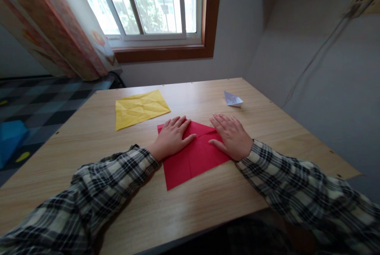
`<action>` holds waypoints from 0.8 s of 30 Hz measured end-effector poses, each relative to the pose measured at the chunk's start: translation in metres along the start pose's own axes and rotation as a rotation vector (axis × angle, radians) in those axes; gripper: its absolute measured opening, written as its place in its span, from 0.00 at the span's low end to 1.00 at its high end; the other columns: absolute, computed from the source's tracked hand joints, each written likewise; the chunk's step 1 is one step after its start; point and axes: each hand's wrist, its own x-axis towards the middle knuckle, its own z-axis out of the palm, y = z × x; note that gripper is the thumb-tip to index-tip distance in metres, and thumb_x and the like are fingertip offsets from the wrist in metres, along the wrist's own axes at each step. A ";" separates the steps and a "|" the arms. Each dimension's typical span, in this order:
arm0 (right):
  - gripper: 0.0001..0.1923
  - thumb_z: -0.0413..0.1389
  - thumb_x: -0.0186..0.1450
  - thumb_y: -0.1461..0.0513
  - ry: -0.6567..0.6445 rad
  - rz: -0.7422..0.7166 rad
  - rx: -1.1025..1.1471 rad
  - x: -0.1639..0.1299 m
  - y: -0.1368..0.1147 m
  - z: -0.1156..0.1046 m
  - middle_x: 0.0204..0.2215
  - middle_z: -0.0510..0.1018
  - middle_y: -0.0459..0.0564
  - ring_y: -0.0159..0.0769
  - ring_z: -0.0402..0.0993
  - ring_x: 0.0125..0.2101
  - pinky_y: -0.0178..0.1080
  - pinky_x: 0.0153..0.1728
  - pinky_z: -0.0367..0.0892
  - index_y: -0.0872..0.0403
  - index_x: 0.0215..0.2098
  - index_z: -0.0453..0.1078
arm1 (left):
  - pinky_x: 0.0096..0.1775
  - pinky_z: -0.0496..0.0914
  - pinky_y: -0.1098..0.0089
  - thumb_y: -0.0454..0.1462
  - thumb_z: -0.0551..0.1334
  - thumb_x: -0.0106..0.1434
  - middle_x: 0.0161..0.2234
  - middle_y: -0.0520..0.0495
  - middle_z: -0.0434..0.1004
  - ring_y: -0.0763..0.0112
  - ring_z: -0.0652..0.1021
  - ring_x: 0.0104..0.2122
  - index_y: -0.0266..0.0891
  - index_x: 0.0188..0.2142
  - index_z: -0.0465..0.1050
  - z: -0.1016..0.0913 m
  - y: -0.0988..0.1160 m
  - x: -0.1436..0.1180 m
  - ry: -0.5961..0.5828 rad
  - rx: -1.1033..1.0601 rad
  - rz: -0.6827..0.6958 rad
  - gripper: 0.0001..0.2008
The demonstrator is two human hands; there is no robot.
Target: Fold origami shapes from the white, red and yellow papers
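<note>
Nearest you, the front edge of the pale wood-grain rectangular table point(133, 211) slants across the bottom of the view, and your black-and-cream plaid cloth sleeves point(111, 183) come in over it from both sides. A wide strip of wood shows between that edge and the red flat-folded paper sheet point(197, 160), whose nearest corner points back toward you. The sheet lies around the middle of the tabletop, well inside every edge; a crease runs up its near part, and a folded edge slants across its far part.

Your left hand point(173, 138) lies palm down over the sheet's left side, fingers straight, thumb spread inward, gripping nothing. Your right hand point(233, 138) rests likewise at the sheet's right side, its fingers extended and thumb apart, with no grip on anything. Between the two thumbs, a stretch of red paper is exposed.

Past your left fingertips, just beyond a narrow strip of wood, lies the yellow creased four-sided paper sheet point(142, 109). Past your right fingertips, with more wood between, stands the small white folded paper piece point(233, 99), inside the right edge.

Left of the table is the dark checked cloth surface point(59, 96). Beyond the far edge rise the grey wall point(234, 21) and the brown-framed sliding window point(157, 5).
</note>
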 end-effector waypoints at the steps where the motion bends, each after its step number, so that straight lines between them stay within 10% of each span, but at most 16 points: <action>1: 0.36 0.45 0.73 0.47 -0.007 -0.041 0.018 0.000 -0.001 0.002 0.71 0.55 0.61 0.51 0.50 0.70 0.57 0.68 0.46 0.59 0.72 0.53 | 0.67 0.54 0.48 0.57 0.48 0.71 0.69 0.37 0.59 0.48 0.60 0.68 0.37 0.67 0.61 0.000 0.000 0.000 -0.003 0.004 0.000 0.35; 8: 0.34 0.43 0.74 0.45 -0.240 -0.100 0.112 0.002 -0.007 0.001 0.69 0.62 0.58 0.49 0.56 0.69 0.58 0.68 0.50 0.55 0.69 0.60 | 0.67 0.53 0.48 0.56 0.50 0.71 0.69 0.37 0.59 0.48 0.60 0.68 0.36 0.68 0.61 -0.002 0.002 0.000 -0.012 -0.012 -0.020 0.35; 24: 0.30 0.44 0.74 0.46 -0.248 -0.053 0.160 0.008 -0.003 -0.007 0.67 0.65 0.56 0.50 0.57 0.68 0.62 0.67 0.48 0.52 0.66 0.64 | 0.65 0.57 0.51 0.46 0.52 0.71 0.66 0.32 0.63 0.50 0.64 0.66 0.31 0.61 0.65 -0.003 0.005 -0.001 0.063 -0.058 -0.039 0.26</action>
